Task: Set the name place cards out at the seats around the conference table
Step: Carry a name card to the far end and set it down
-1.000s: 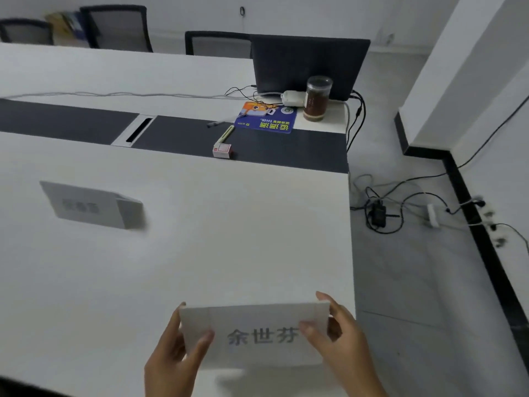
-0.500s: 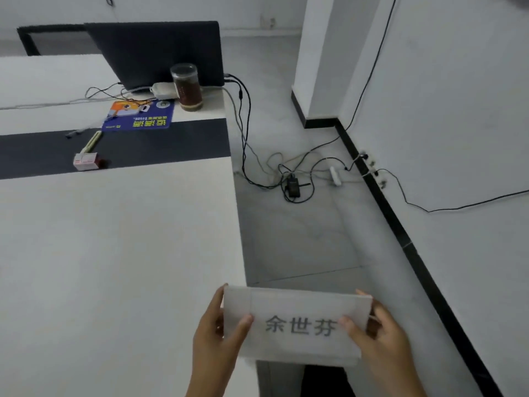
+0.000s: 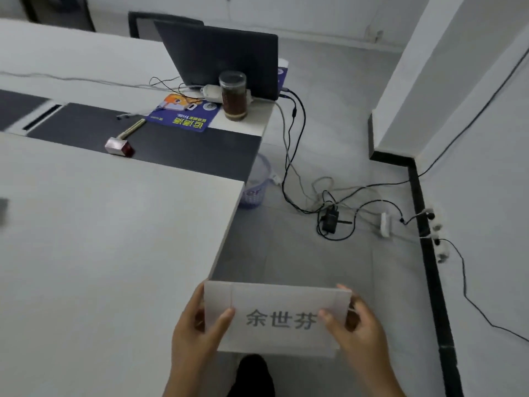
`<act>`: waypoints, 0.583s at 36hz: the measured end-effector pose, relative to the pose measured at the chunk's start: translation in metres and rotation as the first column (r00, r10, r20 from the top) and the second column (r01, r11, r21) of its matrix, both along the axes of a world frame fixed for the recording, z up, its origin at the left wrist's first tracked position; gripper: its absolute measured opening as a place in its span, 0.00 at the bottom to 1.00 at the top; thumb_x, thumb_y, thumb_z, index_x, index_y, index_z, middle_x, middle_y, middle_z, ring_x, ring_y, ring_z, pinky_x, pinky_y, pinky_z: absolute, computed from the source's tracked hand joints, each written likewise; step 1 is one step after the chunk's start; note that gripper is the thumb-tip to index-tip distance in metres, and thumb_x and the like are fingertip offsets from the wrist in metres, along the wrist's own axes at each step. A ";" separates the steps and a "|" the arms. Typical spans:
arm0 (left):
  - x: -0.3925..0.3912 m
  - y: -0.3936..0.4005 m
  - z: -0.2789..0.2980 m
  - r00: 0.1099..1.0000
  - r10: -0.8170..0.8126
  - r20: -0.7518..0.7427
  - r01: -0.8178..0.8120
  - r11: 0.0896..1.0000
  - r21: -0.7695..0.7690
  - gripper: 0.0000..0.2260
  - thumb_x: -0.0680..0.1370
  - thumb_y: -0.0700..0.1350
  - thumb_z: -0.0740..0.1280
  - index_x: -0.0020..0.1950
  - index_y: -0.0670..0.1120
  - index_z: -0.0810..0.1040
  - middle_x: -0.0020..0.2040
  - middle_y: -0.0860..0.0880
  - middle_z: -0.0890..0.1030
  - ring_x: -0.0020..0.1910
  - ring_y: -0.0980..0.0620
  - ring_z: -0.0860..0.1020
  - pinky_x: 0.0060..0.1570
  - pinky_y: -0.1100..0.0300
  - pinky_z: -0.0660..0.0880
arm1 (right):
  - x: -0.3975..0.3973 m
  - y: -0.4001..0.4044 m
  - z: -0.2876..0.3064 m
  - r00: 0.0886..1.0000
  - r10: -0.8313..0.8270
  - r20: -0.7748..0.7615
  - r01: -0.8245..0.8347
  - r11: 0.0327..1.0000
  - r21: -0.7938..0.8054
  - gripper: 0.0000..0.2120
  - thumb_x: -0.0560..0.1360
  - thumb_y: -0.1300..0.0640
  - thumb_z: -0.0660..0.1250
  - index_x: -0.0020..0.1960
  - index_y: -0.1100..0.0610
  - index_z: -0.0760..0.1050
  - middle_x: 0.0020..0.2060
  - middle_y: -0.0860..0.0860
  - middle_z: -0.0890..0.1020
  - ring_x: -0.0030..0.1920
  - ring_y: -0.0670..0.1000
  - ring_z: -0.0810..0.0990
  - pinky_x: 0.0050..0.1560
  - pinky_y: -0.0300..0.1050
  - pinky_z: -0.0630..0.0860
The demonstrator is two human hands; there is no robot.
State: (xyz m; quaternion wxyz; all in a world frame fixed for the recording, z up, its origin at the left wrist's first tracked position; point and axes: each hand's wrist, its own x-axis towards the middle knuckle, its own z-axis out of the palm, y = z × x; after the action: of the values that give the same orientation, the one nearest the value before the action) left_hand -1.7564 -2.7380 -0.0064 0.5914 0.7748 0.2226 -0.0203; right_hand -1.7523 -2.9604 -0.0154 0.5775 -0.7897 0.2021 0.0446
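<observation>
I hold a white folded name place card (image 3: 277, 316) with three grey printed characters, low in the head view, just past the right end of the white conference table (image 3: 114, 247). My left hand (image 3: 197, 330) grips the card's left edge, thumb on its front. My right hand (image 3: 357, 328) grips the right edge the same way. The card hangs over the floor beside the table's corner. A sliver of another grey card (image 3: 3, 209) shows at the far left edge on the table.
At the table's far end stand an open dark laptop (image 3: 226, 55), a jar of brown liquid (image 3: 233, 96), a blue mouse pad (image 3: 183, 114) and a small red-and-white box (image 3: 117, 146). Cables and a power adapter (image 3: 330, 220) lie on the floor; a lilac basket (image 3: 256, 184) sits under the table.
I have moved with the card past the table's right end, so the card now hangs over the floor instead of the tabletop. The placed card slid almost out of view left.
</observation>
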 end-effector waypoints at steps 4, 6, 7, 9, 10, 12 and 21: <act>0.039 0.008 0.001 0.989 0.142 0.032 -0.141 0.990 -0.031 0.36 0.51 0.63 0.66 0.58 0.60 0.68 0.42 0.48 0.80 0.43 0.49 0.78 0.46 0.52 0.76 | 0.062 0.011 0.003 0.993 0.112 0.032 -0.113 0.994 0.004 0.21 0.66 0.62 0.73 0.51 0.43 0.71 0.49 0.57 0.80 0.49 0.56 0.79 0.46 0.46 0.79; 0.062 0.013 0.001 0.982 0.183 0.056 -0.180 0.982 -0.053 0.32 0.51 0.63 0.66 0.56 0.63 0.67 0.41 0.49 0.80 0.43 0.50 0.79 0.45 0.51 0.77 | 0.094 0.018 0.008 0.986 0.152 0.068 -0.151 0.988 -0.010 0.21 0.66 0.63 0.73 0.51 0.45 0.71 0.48 0.56 0.80 0.49 0.56 0.79 0.46 0.46 0.79; 0.074 0.016 0.002 0.976 0.203 0.072 -0.198 0.978 -0.072 0.31 0.52 0.62 0.67 0.55 0.64 0.68 0.41 0.49 0.80 0.42 0.50 0.79 0.44 0.52 0.77 | 0.111 0.022 0.010 0.981 0.175 0.084 -0.174 0.984 -0.025 0.20 0.66 0.63 0.73 0.52 0.45 0.72 0.47 0.56 0.81 0.48 0.56 0.80 0.44 0.43 0.79; 0.098 0.024 0.006 0.967 0.234 0.100 -0.222 0.968 -0.113 0.26 0.58 0.58 0.71 0.54 0.65 0.68 0.40 0.48 0.80 0.41 0.51 0.79 0.37 0.61 0.78 | 0.144 0.032 0.016 0.968 0.223 0.111 -0.217 0.974 -0.062 0.20 0.66 0.61 0.73 0.53 0.47 0.72 0.46 0.54 0.81 0.47 0.54 0.80 0.40 0.39 0.79; 0.109 0.028 0.008 0.962 0.247 0.115 -0.232 0.964 -0.129 0.24 0.63 0.53 0.73 0.56 0.63 0.68 0.40 0.48 0.79 0.41 0.52 0.78 0.33 0.65 0.77 | 0.159 0.038 0.019 0.963 0.240 0.122 -0.233 0.970 -0.070 0.20 0.66 0.61 0.73 0.53 0.47 0.72 0.45 0.54 0.81 0.46 0.54 0.80 0.38 0.37 0.79; 0.131 0.039 0.013 0.950 0.282 0.137 -0.264 0.955 -0.136 0.23 0.70 0.43 0.72 0.60 0.58 0.68 0.40 0.48 0.78 0.41 0.52 0.77 0.30 0.68 0.75 | 0.189 0.051 0.026 0.950 0.280 0.137 -0.272 0.959 -0.074 0.19 0.66 0.60 0.73 0.53 0.48 0.72 0.45 0.54 0.80 0.45 0.52 0.80 0.36 0.32 0.78; 0.163 0.087 0.003 0.809 0.579 0.104 -0.571 0.815 -0.095 0.26 0.69 0.39 0.71 0.64 0.53 0.70 0.40 0.48 0.79 0.42 0.49 0.78 0.38 0.62 0.72 | 0.286 0.130 0.026 0.804 0.583 0.116 -0.582 0.812 -0.047 0.18 0.66 0.59 0.73 0.50 0.43 0.72 0.49 0.55 0.79 0.46 0.48 0.79 0.38 0.30 0.77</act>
State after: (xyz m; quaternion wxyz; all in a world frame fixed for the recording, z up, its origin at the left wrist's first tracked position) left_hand -1.5932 -2.6507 -0.0034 0.6053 0.6532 0.4073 0.2026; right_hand -1.4661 -2.8301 0.0111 0.5439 -0.8174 -0.0859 0.1692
